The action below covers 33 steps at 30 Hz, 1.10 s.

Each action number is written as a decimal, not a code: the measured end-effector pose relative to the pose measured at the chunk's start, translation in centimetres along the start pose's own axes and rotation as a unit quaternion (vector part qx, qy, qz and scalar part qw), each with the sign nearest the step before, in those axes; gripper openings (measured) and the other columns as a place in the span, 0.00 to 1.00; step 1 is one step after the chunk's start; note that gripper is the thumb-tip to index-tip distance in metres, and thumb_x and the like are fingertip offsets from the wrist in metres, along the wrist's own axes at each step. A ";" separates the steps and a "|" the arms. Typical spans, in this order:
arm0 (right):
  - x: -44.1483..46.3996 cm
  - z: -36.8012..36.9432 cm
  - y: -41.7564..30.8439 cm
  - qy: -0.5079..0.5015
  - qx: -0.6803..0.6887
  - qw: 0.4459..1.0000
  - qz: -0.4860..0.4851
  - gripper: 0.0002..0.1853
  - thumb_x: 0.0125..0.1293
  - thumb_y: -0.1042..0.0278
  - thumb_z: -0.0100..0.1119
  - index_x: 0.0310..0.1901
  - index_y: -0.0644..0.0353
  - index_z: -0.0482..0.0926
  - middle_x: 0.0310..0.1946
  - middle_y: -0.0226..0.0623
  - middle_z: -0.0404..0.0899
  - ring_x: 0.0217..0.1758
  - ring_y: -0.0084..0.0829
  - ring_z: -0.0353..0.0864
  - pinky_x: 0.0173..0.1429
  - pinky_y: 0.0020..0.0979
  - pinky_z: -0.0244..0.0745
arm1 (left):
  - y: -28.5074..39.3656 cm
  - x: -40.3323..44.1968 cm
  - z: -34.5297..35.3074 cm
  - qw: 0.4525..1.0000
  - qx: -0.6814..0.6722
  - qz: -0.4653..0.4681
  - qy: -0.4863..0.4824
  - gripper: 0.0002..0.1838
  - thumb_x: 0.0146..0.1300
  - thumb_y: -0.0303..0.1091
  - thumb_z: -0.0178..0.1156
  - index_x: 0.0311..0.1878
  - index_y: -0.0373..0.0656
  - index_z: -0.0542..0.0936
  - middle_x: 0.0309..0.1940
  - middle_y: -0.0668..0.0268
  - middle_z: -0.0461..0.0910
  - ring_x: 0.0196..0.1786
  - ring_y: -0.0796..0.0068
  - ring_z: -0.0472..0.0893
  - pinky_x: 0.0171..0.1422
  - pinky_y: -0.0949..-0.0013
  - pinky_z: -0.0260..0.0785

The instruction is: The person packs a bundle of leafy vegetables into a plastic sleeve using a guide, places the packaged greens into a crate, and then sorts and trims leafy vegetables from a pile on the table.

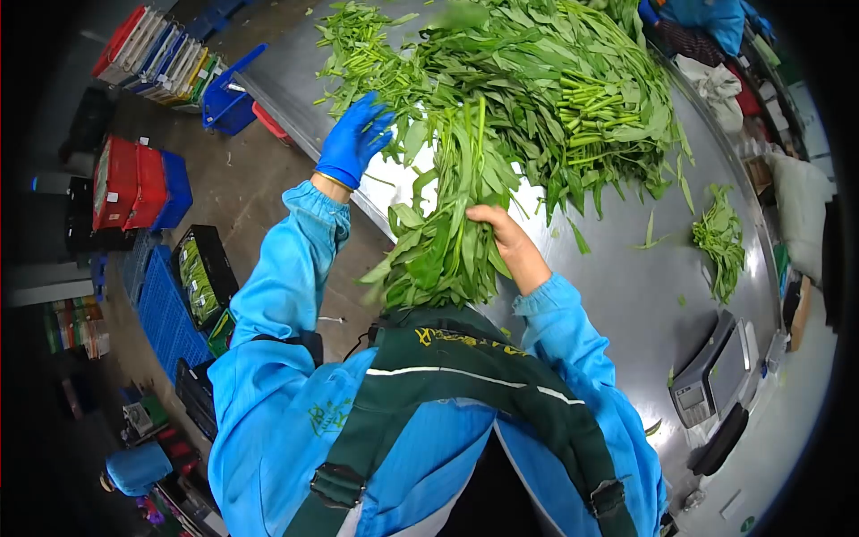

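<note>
My right hand [508,234], bare, is closed around the side of a bunch of leafy greens [456,188] that look like water spinach. The bunch lies at the near edge of the metal table, its leafy end toward my apron [465,345] and its stems pointing away. My left hand [358,139], in a blue glove, is held left of the bunch with its fingers apart and nothing in it. Beyond both hands a large pile of the same greens [537,80] covers the table, with cut stem ends showing on its right side.
A small bunch [718,242] lies on the right of the metal table [617,277], near a scale [711,376]. Left of the table are a blue basket [231,98], stacked red crates [130,183] and a black crate of greens [201,277]. Another person [702,27] is at the far right.
</note>
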State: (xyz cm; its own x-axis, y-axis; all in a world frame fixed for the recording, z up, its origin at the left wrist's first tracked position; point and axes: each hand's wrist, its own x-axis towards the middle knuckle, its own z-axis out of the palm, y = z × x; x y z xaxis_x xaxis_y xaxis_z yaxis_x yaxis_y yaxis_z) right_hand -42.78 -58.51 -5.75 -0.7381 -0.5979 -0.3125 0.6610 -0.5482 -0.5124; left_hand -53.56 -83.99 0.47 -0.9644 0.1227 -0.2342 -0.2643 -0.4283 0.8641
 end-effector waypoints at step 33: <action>-6.5 -5.2 6.0 0.280 -0.792 0.533 -0.100 0.18 0.56 0.64 0.61 0.48 0.61 0.78 0.44 0.49 0.78 0.48 0.47 0.77 0.53 0.41 0.72 | -9.5 -8.9 -0.6 0.966 0.106 -0.237 -0.013 0.20 0.52 0.26 0.66 0.50 0.37 0.78 0.38 0.63 0.82 0.38 0.71 0.82 0.45 0.67 0.76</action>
State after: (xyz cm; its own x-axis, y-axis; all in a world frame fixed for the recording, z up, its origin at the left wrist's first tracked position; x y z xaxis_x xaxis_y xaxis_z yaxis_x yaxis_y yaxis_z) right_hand -34.69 -54.86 -10.94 -0.9902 -0.1087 -0.0873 -0.0545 0.8785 -0.4747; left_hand -42.45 -81.53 -5.86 -0.7348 0.2832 -0.6163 -0.6657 -0.1268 0.7354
